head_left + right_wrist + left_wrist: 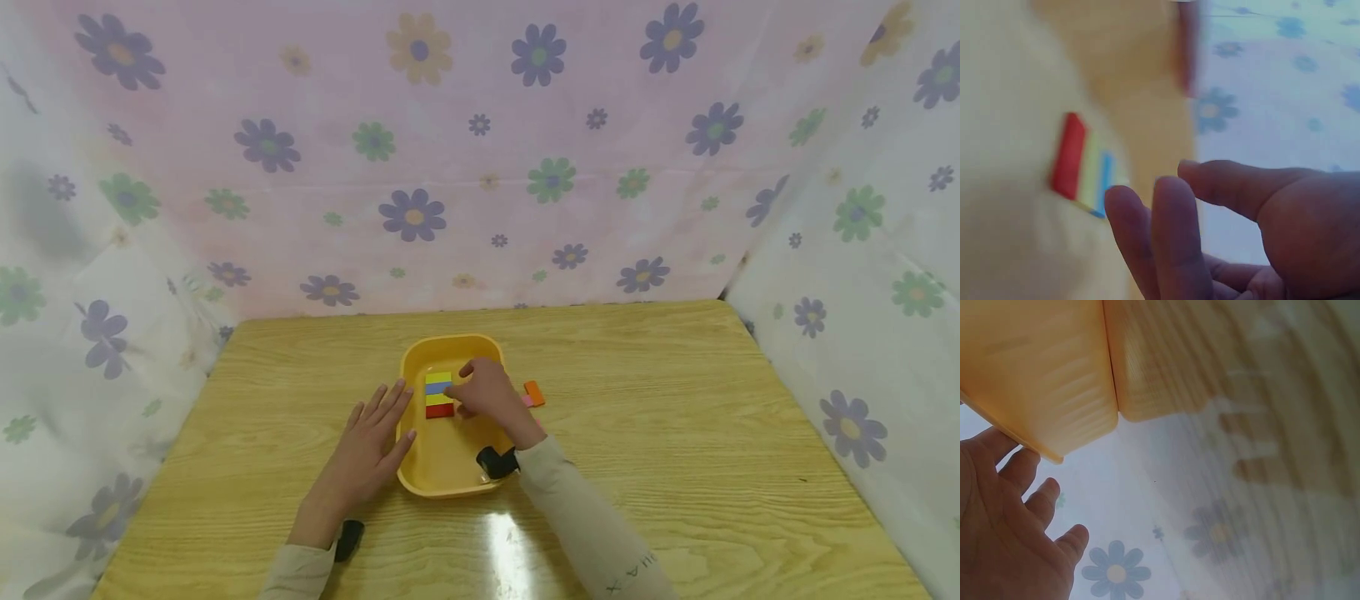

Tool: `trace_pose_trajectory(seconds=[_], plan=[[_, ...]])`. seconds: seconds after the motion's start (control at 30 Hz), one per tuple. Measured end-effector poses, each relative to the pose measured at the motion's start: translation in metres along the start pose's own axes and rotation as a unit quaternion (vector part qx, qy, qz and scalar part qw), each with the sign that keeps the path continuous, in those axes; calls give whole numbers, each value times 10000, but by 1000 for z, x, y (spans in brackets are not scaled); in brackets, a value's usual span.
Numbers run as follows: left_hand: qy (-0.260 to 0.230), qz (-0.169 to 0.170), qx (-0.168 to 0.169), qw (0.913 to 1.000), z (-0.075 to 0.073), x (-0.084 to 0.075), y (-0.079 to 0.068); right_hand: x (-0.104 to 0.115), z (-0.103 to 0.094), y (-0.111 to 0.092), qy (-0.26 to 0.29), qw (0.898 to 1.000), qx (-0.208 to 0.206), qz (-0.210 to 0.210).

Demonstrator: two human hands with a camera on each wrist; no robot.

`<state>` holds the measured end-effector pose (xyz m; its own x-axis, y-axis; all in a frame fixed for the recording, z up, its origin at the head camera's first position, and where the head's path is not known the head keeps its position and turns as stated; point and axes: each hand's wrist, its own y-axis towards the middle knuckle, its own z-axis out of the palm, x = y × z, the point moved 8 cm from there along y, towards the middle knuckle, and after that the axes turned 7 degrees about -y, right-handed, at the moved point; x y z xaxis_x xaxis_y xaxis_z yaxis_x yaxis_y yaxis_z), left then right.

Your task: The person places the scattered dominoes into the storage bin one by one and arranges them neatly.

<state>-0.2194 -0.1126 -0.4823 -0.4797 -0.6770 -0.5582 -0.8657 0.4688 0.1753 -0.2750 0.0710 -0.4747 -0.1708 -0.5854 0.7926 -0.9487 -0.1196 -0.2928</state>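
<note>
A yellow plastic tray (450, 475) lies on the table. On its floor, toward the left wall, colored blocks lie side by side in a row: yellow, a blue block (438, 388), yellow and a red block (439, 411). My left hand (367, 446) rests against the tray's left rim with its fingers straight and spread. Over the tray, just right of the row, hovers my right hand (487, 392), its fingers loosely bent. In the right wrist view nothing shows between the thumb and fingertips, and the blurred red block (1070, 156) lies beyond them.
An orange block (534, 393) and a pink block (527, 401) lie on the wooden table (675, 467) right of the tray, partly behind the right wrist. Flowered cloth (480, 167) hangs at the back and both sides. Dark wrist cameras sit at both cuffs.
</note>
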Motion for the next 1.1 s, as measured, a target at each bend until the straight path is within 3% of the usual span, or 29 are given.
trace_pose_trajectory(seconds=[0.27, 0.47, 0.77, 1.1], plan=[[-39, -48, 8, 10000, 1, 1, -1, 1, -40, -15, 794, 9949, 30, -629], [-104, -26, -27, 9999, 0, 0, -1, -22, -71, -22, 944, 9896, -597, -907], [-80, -46, -18, 10000, 1, 1, -1, -79, -92, -22, 825, 9864, -1381, -329], [-76, -58, -19, 10000, 1, 2, -1, -107, -83, -25, 102, 9948, -1017, -30]])
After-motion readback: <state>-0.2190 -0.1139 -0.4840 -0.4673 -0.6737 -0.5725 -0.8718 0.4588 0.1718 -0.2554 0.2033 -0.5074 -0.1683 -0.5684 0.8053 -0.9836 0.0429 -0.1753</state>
